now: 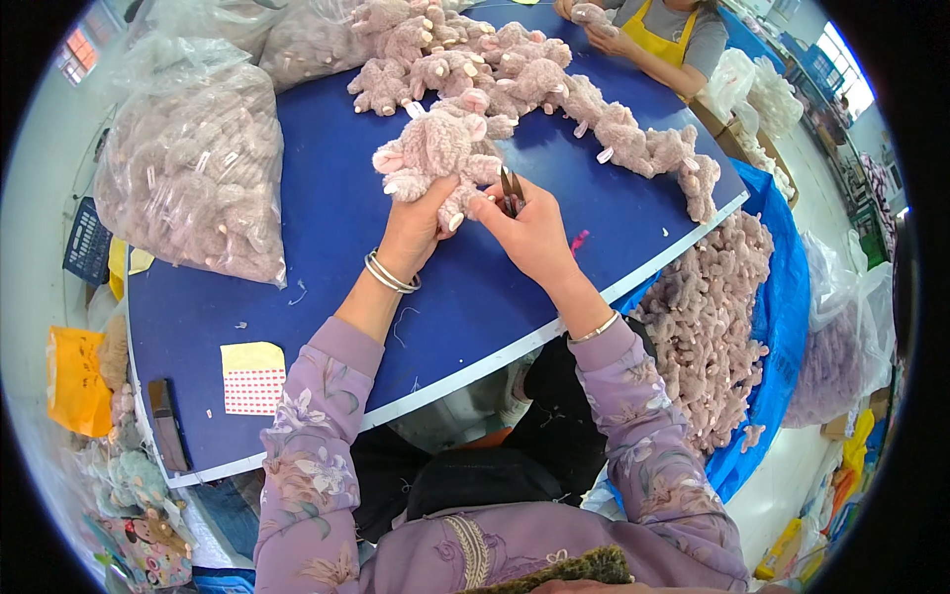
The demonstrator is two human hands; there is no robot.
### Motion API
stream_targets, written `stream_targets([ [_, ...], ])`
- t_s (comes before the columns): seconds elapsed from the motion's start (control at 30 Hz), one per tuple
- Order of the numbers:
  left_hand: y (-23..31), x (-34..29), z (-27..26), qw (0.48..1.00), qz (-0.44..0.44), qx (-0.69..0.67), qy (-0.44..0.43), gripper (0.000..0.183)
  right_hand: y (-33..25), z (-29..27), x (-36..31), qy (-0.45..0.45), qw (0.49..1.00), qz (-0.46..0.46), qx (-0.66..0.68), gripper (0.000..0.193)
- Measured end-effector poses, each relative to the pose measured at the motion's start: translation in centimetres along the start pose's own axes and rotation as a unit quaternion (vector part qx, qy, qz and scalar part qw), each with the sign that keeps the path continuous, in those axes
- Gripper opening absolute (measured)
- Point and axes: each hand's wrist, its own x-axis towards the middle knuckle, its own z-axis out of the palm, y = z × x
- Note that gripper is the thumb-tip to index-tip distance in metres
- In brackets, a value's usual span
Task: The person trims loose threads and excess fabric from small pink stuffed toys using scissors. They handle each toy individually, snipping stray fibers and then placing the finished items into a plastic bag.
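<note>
A fluffy grey-pink plush toy with pink ears and pale feet hangs over the near middle of the blue table. My left hand is closed around its lower body. Close to the toy's lower right side, my right hand grips dark thread snips, their points upward. The thumb and fingertips of that hand touch a limb of the toy. Beyond my hands, a pile of similar plush toys spreads over the far table and trails to its right edge.
A clear bag of plush toys stands at the left. Stickers on a sheet and a dark tool lie near the left edge. Right of the table, a blue sack holds many toys. A co-worker in a yellow apron sits opposite.
</note>
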Motion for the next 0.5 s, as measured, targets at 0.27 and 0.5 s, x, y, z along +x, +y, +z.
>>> stream_targets([
  [0.27, -0.8, -0.4, 0.3, 0.976, 0.101, 0.193, 0.011, 0.031, -1.3, -2.0, 1.6, -0.028, 0.993, 0.097, 0.065, 0.027],
  [0.5, -1.2, -1.2, 0.4, 0.928, 0.123, 0.348, -0.059, 0.024, 0.3, -4.1, 1.7, -0.002, 0.986, 0.053, 0.16, 0.022],
])
